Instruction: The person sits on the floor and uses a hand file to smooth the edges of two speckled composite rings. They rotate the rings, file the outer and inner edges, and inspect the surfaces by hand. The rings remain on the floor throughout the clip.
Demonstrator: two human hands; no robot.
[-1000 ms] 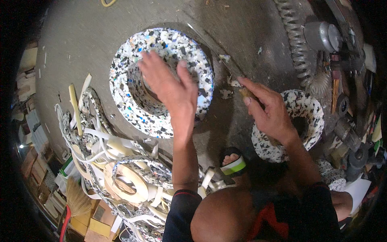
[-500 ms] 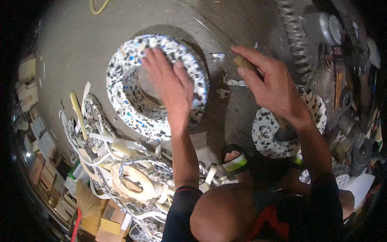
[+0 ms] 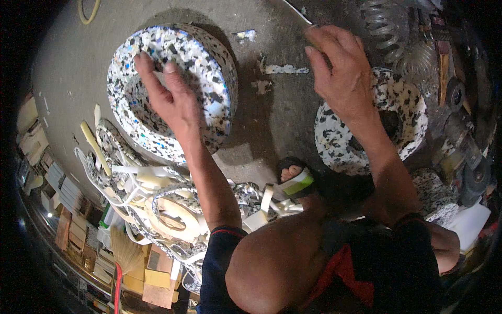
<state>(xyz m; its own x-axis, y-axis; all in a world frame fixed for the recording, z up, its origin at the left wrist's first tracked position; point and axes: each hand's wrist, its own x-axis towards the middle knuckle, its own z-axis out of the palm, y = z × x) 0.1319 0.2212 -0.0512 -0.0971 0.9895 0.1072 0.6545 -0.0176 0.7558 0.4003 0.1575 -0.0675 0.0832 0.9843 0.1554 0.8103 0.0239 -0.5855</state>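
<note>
A thick foam ring (image 3: 217,97), white speckled with black and a little blue, lies on the concrete floor at the left. Over its top face and centre hole is my left hand (image 3: 175,97), thumb and a finger spread and nothing held; whether it touches the foam I cannot tell. My right hand (image 3: 342,70) is closed around a knife (image 3: 300,12) with a thin blade that points up and left, away from me. Its handle is mostly hidden in the fist. Below that forearm sits a second speckled foam ring (image 3: 334,149), partly covered by the arm.
Foam strips and offcuts (image 3: 149,180) pile up at the lower left, beside a straw broom (image 3: 125,251). At the right are a coiled hose (image 3: 379,23) and dark metal machine parts (image 3: 463,136). My sandalled foot (image 3: 295,183) stands between the rings.
The whole view has shifted, so floor things appear further left and up. My left hand has gone from flat to thumb and finger apart. My right hand with the knife has drawn away from the ring.
</note>
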